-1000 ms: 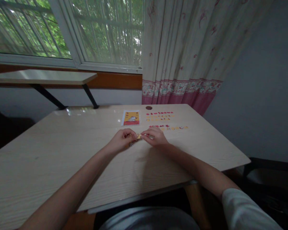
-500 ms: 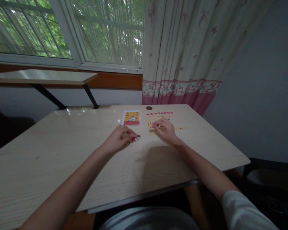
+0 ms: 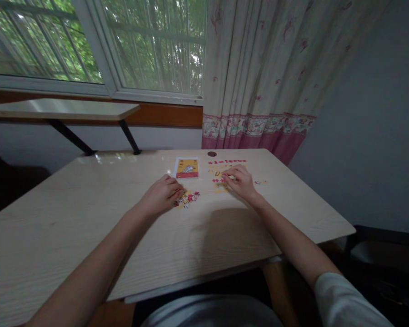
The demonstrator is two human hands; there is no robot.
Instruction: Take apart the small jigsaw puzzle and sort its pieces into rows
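**Two hands working over small puzzle pieces at a window desk**

A loose cluster of pieces, red, yellow and white, is lying at the middle of the pale wooden table, while rows of pieces in red and yellow are sitting farther back and to the right. The pieces are too small for their prints to be read.

An orange picture card is lying flat just behind the cluster, and a round hole is showing in the tabletop near the far edge. A flowered curtain is hanging behind the desk beside a barred window, with a narrow shelf under it. The right hand is covering part of the rows.

The left hand is resting knuckles-up with its fingers curled, its fingertips touching the left edge of the cluster. The right hand is pressing bent fingers down onto the rows. Whether either hand is pinching a piece cannot be told.
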